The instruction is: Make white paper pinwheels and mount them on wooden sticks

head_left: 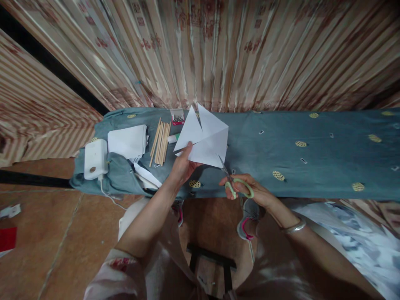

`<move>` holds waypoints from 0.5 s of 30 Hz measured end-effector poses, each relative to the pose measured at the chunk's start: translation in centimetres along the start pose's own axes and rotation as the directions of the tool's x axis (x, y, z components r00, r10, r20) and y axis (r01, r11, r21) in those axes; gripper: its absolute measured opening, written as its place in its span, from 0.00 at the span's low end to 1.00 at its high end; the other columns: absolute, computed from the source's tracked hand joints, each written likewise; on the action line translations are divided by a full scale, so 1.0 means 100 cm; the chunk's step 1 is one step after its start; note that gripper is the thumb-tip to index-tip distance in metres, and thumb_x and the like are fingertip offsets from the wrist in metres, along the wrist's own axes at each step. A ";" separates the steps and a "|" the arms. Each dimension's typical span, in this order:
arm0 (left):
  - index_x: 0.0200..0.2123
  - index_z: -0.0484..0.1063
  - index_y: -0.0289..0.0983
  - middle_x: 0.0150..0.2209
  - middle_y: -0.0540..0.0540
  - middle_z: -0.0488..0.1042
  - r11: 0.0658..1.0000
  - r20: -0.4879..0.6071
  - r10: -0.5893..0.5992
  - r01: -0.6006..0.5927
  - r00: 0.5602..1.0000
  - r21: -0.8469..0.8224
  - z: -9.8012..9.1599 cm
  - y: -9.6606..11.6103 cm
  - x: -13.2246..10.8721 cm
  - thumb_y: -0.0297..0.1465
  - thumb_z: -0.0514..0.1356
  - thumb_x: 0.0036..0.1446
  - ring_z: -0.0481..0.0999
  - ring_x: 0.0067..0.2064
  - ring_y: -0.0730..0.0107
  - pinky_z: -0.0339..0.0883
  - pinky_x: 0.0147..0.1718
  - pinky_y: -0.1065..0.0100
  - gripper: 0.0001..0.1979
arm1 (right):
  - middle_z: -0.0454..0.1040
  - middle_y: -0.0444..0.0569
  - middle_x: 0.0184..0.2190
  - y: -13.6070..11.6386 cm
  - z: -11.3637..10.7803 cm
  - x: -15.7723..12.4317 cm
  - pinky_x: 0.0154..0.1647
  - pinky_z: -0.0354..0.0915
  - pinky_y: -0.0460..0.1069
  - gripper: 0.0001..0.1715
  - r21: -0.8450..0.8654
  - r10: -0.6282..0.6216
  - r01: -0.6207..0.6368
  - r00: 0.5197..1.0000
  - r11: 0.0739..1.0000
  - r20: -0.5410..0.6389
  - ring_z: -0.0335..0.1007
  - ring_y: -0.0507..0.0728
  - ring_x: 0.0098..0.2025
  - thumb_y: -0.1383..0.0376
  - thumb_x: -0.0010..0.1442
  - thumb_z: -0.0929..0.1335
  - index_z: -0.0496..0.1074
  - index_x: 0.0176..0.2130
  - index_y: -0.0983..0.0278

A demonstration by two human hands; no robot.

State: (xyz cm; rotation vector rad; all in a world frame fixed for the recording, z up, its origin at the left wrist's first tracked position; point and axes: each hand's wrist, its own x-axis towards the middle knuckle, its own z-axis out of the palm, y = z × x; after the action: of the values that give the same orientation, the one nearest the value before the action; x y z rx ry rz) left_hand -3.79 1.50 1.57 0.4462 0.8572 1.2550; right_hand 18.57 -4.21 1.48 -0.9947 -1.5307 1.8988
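My left hand (183, 164) grips a white sheet of paper (211, 143) by its near left side, thumb on top. Slits run inward from the sheet's corners; one at the far side gapes wide. In my right hand (250, 189) is a pair of scissors (233, 183) with pale green handles, fingers through the loops. Its blades point up and away from me at the sheet's near right corner, where they overlap the paper. Whether the blades are fully closed I cannot tell.
A teal cloth (278, 146) with pineapple prints covers the long table. Left of the sheet lie wooden sticks (161, 143), a glue stick (173, 138), a small box of pins (178, 118), stacked paper (126, 141) and a white device (95, 159) with a cable. A curtain (212, 54) hangs behind.
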 end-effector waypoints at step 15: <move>0.44 0.70 0.33 0.36 0.43 0.79 1.000 0.020 -0.018 0.018 1.000 -0.014 0.002 0.001 -0.001 0.35 0.55 0.64 0.78 0.42 0.62 0.74 0.46 0.59 0.11 | 0.73 0.46 0.23 0.004 0.000 0.001 0.26 0.59 0.46 0.36 0.039 0.012 -0.011 1.000 0.999 -0.027 0.65 0.50 0.25 0.40 0.53 0.69 0.75 0.43 0.69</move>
State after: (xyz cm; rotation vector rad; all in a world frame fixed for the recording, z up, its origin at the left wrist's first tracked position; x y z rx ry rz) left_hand -3.68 1.45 1.85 0.4381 0.8340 1.2376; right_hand 18.53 -4.26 1.04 -1.0105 -1.4701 1.9076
